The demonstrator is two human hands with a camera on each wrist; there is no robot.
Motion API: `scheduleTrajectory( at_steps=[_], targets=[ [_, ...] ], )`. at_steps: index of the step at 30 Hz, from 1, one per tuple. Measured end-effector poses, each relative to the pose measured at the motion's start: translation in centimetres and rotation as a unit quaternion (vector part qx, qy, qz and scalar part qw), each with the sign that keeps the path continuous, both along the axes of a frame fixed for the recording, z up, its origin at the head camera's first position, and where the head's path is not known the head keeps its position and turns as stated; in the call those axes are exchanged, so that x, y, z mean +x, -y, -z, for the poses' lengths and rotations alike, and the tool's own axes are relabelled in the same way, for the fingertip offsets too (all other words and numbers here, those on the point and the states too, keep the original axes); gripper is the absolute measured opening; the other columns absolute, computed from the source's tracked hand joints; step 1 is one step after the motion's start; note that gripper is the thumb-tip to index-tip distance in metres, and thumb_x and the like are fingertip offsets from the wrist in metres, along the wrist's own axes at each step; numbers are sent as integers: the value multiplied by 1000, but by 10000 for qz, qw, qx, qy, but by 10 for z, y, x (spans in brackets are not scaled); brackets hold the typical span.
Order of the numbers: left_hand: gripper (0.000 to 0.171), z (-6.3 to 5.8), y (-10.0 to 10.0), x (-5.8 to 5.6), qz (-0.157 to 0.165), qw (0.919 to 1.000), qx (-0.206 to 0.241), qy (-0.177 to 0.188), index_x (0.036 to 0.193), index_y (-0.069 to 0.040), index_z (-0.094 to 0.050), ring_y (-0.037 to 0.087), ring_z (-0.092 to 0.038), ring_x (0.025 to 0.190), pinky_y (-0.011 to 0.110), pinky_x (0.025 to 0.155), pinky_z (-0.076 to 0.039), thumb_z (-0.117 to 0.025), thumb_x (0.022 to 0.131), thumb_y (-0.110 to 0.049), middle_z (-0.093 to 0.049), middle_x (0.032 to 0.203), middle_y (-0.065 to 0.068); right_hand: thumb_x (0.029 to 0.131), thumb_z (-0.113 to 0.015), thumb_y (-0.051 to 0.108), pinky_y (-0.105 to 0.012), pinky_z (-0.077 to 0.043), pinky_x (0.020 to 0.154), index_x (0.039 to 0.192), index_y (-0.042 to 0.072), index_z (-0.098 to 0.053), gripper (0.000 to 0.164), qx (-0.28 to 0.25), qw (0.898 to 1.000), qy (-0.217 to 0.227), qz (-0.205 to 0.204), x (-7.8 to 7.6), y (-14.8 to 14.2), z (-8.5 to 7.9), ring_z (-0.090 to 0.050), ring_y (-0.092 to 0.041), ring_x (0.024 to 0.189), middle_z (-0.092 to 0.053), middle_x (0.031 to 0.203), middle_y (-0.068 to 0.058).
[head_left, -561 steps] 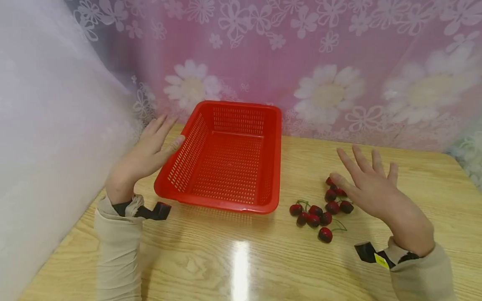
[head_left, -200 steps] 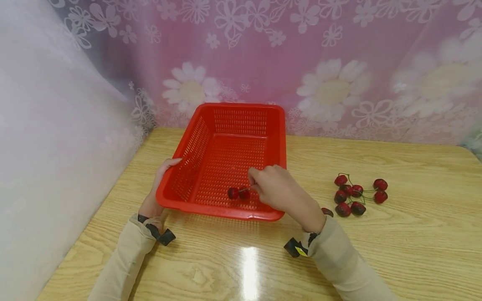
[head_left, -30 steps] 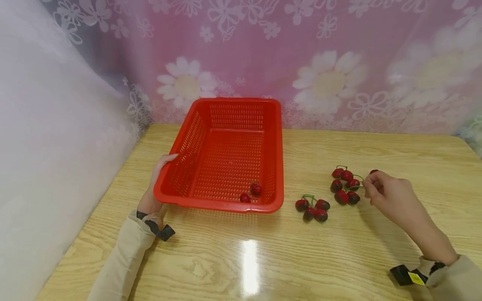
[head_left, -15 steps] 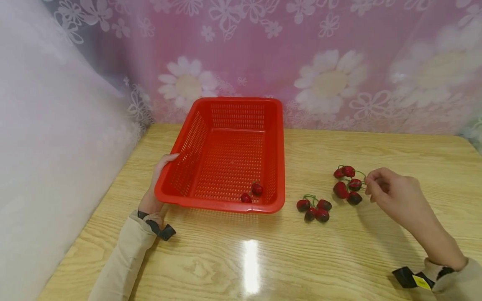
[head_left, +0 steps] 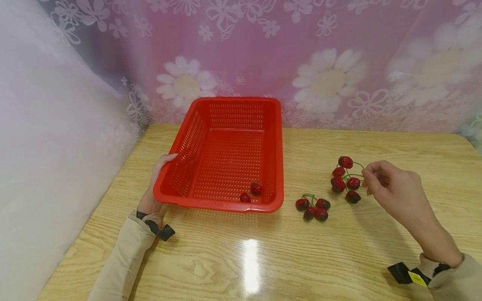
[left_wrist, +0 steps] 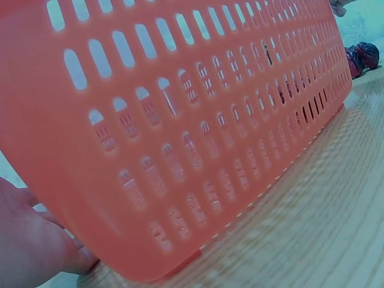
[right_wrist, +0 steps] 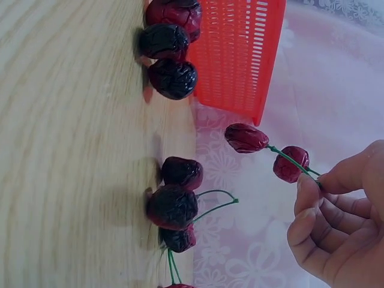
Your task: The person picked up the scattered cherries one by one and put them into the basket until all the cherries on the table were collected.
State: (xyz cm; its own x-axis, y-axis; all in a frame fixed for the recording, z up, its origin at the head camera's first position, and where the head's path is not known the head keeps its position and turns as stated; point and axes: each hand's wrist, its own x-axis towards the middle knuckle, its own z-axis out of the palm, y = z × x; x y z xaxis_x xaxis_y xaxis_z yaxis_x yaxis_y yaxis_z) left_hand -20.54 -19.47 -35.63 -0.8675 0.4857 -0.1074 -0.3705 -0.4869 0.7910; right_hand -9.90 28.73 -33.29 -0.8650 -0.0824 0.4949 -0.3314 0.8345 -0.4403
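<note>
In the head view my left hand (head_left: 156, 177) holds the red plastic basket (head_left: 226, 205) at its left side, thumb over the rim; the left wrist view shows part of that hand (left_wrist: 36, 240) against the basket wall (left_wrist: 120, 192). My right hand (head_left: 395, 188) pinches the green stems of a pair of cherries (right_wrist: 246, 138), which hang clear of the table in the right wrist view. Below them several dark red cherries (head_left: 352, 197) rest on the wood. Two cherries (head_left: 256, 189) lie inside the basket, in its near right corner.
Another cluster of cherries (head_left: 309, 213) with green stems lies on the wooden table (head_left: 196, 267) between the basket and my right hand. A pink floral curtain (head_left: 256, 62) hangs behind the table; white sheer cloth (head_left: 67, 146) borders the left side.
Since the earliest frame my left hand has taken hold of the basket and two cherries have come into it. In the last second my right hand has lifted a cherry pair by its stems.
</note>
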Motion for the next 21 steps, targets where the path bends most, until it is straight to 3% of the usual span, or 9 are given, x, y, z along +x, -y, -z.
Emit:
scheduleTrajectory(
  at_steps=[16, 21],
  targets=[
    [36, -2, 1, 0, 71, 10000, 17, -2, 131, -9, -22, 18, -53, 91, 29, 70, -53, -14, 100, -25, -54, 104, 2, 83, -62, 0, -13, -40, 37, 87, -1, -62, 4, -160, 9996, -149, -170, -5, 19, -6, -53, 8, 50, -66, 62, -11],
    [33, -2, 1, 0, 70, 9999, 142, 53, 126, -9, -27, 18, -55, 88, 29, 69, -53, -13, 100, -24, -56, 100, 2, 83, -62, 1, -13, -38, 38, 87, 0, -62, 5, -204, 9995, -129, -192, -8, 25, -6, -54, 3, 50, -64, 62, -8]
  ],
)
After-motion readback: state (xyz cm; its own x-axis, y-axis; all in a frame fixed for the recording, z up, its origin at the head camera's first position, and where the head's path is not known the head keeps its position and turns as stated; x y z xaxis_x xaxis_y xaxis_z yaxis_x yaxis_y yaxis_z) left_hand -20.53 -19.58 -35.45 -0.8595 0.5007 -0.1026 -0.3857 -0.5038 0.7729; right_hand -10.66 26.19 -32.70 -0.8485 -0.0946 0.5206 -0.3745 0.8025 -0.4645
